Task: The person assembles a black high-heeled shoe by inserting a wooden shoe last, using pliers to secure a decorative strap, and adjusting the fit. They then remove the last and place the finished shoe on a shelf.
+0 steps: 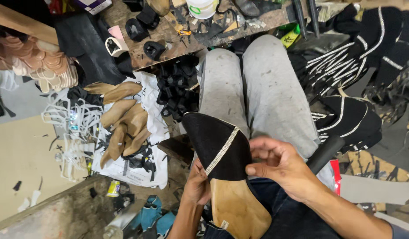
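A black fabric shoe upper (213,141) with a silver rhinestone strip (222,151) is stretched over a tan wooden shoe last (235,208), held over my lap. My left hand (196,183) grips the shoe from underneath on its left side. My right hand (279,163) pinches the upper's right edge, thumb pressed on the fabric near the strip's lower end. The last's bare wooden heel part points toward me.
My grey-trousered legs (253,88) reach toward a cluttered workbench (169,40). Several wooden lasts (122,119) lie on a white bag at left, beside black heel pieces (175,88). Finished black uppers with silver strips (355,57) are piled at right. A black tool handle (324,152) lies by my right thigh.
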